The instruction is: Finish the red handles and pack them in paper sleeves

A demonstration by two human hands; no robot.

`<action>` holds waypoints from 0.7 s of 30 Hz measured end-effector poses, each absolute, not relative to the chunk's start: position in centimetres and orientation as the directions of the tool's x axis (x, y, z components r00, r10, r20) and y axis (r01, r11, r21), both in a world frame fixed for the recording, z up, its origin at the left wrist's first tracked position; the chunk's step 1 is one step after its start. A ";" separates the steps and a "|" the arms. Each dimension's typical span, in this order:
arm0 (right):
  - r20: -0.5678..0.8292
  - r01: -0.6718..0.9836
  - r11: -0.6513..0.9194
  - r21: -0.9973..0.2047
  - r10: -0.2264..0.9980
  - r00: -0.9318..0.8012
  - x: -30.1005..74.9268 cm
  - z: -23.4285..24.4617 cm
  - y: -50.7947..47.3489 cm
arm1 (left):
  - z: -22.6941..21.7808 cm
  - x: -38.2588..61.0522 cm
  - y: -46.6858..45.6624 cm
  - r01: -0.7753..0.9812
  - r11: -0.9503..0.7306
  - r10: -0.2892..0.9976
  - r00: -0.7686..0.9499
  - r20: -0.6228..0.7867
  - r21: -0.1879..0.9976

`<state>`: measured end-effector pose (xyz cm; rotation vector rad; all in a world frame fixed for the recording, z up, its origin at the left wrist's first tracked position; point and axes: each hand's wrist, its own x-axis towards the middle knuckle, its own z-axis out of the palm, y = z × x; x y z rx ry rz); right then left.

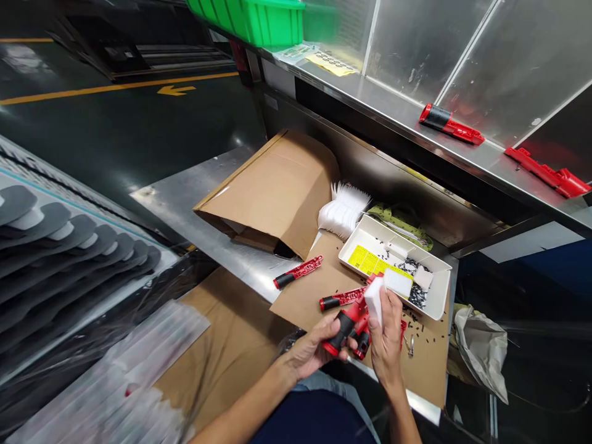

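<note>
My left hand (314,348) is closed around a red and black plastic housing (343,330), tilted above the front of the cardboard-covered table. A white sponge-like block (374,299) is gripped in my right hand (387,339), right at the upper end of that housing. Below my hands lies another red and black housing (363,344), partly hidden. Two similar pieces, a nearer housing (341,300) and a farther housing (298,272), rest to the left. Behind my right hand stands a white tray (439,305) with white blocks, a yellow label and many small black bits (419,296).
A brown cardboard box (272,191) and a stack of thin white sheets (345,209) stand behind. Above runs a metal shelf with a red-black housing (451,125), a red part (548,172) and a green bin (272,23). Clear plastic sleeves (139,357) lie at left.
</note>
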<state>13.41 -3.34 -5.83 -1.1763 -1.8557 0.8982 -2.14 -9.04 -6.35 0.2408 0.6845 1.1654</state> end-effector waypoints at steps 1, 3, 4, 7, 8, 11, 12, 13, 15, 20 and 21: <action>0.244 0.414 0.370 -0.832 0.913 -0.327 13.4 -5.3 -2.7 | -6.0 -1.8 -9.2 -0.784 0.414 0.899 0.270 -0.346 0.464; 0.247 0.394 0.373 -0.840 0.910 -0.334 14.1 -4.2 -1.8 | -5.4 -1.5 -9.3 -0.781 0.438 0.891 0.309 -0.334 0.445; 0.236 0.352 0.341 -0.872 0.921 -0.310 14.6 -3.7 -1.4 | -5.1 -1.5 -9.3 -0.790 0.440 0.889 0.316 -0.331 0.428; 0.176 0.115 0.202 -0.973 0.963 -0.206 16.5 -2.8 -1.1 | -4.1 -2.1 -9.0 -0.848 0.424 0.891 0.328 -0.315 0.319; 0.166 0.071 0.181 -0.981 0.970 -0.176 17.0 -2.6 -1.2 | -3.7 -2.3 -8.9 -0.867 0.431 0.885 0.352 -0.307 0.251; 0.243 0.240 0.270 -0.933 0.960 -0.136 17.6 -2.7 -1.9 | -2.9 -2.4 -8.7 -0.871 0.491 0.841 0.472 -0.264 0.006; 0.296 0.329 0.333 -0.884 0.942 -0.159 17.6 -2.8 -2.1 | -2.7 -2.2 -8.7 -0.859 0.509 0.826 0.504 -0.252 -0.049; 0.349 0.396 0.401 -0.826 0.916 -0.199 17.4 -3.0 -2.2 | -2.6 -2.0 -8.6 -0.848 0.525 0.813 0.526 -0.250 -0.076; 0.442 0.458 0.523 -0.719 0.852 -0.280 17.1 -3.2 -1.9 | -2.5 -1.3 -8.7 -0.827 0.560 0.788 0.550 -0.277 -0.047; 0.561 0.549 0.635 -0.543 0.761 -0.326 16.4 -2.4 -0.1 | -1.6 0.2 -9.0 -0.745 0.634 0.751 0.529 -0.395 0.208; 0.565 0.565 0.639 -0.523 0.756 -0.332 16.3 -2.1 -0.1 | -1.3 0.4 -9.0 -0.738 0.636 0.747 0.517 -0.418 0.224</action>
